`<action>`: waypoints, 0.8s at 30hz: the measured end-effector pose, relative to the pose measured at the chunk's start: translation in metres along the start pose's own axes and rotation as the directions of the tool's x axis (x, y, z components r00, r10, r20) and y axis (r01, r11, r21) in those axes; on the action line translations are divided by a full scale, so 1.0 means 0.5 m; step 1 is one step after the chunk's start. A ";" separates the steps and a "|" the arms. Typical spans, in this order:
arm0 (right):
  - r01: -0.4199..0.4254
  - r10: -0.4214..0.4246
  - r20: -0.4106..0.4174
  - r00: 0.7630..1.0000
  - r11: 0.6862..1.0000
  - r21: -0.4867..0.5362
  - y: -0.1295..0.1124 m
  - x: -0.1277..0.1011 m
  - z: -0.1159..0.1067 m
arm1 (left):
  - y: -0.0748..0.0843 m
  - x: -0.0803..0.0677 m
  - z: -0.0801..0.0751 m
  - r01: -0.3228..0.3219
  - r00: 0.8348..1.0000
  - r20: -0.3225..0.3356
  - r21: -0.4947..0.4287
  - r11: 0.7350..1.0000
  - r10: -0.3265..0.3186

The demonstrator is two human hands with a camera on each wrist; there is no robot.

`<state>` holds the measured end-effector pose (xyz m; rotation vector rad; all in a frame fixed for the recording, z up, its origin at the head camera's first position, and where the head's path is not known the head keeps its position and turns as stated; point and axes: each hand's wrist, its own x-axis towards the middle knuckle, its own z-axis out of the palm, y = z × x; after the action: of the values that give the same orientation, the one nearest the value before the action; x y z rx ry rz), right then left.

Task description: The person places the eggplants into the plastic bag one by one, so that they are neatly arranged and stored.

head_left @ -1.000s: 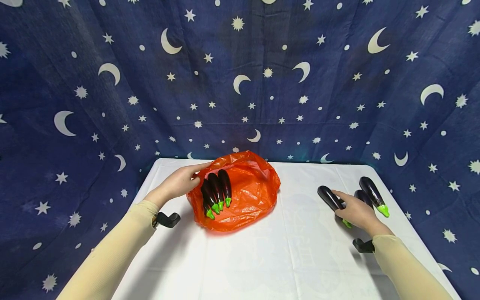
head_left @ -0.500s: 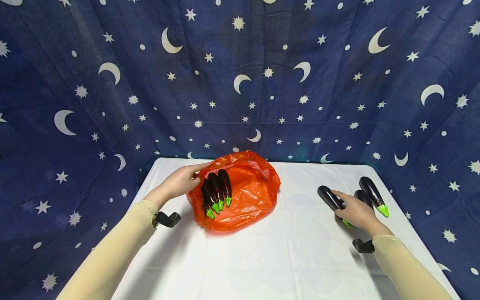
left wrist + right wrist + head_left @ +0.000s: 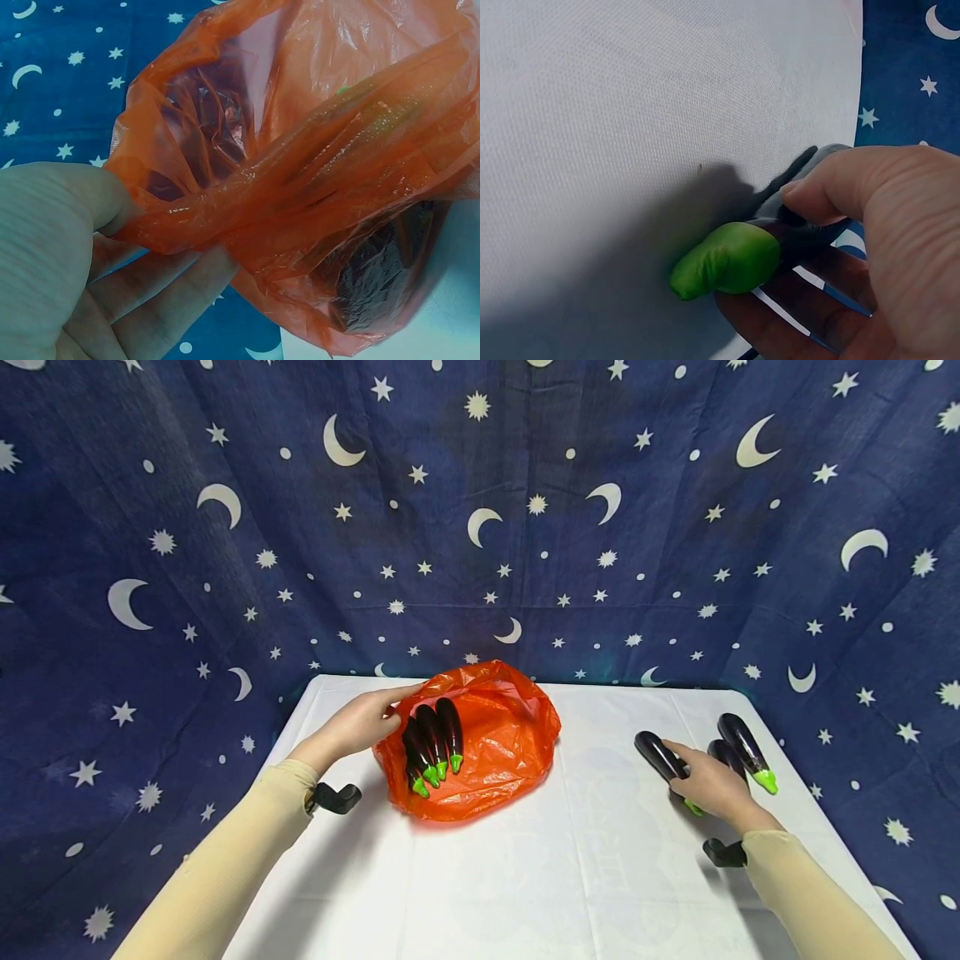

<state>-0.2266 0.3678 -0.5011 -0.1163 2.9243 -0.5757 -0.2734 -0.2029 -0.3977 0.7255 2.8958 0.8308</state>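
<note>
Nearby, left hand [image 3: 358, 723] pinching orange bag [image 3: 495, 752] rim, right hand [image 3: 712, 787] grasping eggplant [image 3: 662, 757], another eggplant [image 3: 746, 742] just beside.

White-clothed table [image 3: 525, 877] before navy moon-and-star backdrop [image 3: 480, 510]

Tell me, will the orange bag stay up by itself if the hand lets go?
Probably not. The orange bag looks thin and crinkly, and its rim folds over where the left hand pinches it, so it would likely flop. The eggplants inside may keep its bottom in place, though it probably slides easily on the table.
</note>
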 end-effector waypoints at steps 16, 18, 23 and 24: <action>-0.012 0.011 -0.060 0.998 1.000 -0.012 -0.025 0.008 -0.011 | 0.000 0.001 0.002 -0.013 1.000 -0.011 0.007 1.000 0.013; -0.010 0.010 -0.071 0.997 1.000 0.003 -0.036 0.009 -0.016 | 0.001 0.001 0.002 -0.014 1.000 -0.013 0.008 1.000 0.014; 0.018 -0.011 -0.100 0.995 0.998 0.062 -0.068 0.009 -0.029 | 0.002 0.002 0.002 -0.015 1.000 -0.013 0.002 1.000 0.015; 0.028 -0.020 -0.107 0.994 0.997 0.071 -0.075 0.009 -0.031 | 0.002 0.002 0.002 -0.013 1.000 -0.013 0.001 1.000 0.013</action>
<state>-0.2318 0.3386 -0.4733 -0.1153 3.0031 -0.7121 -0.2735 -0.2011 -0.3981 0.7424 2.9061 0.8394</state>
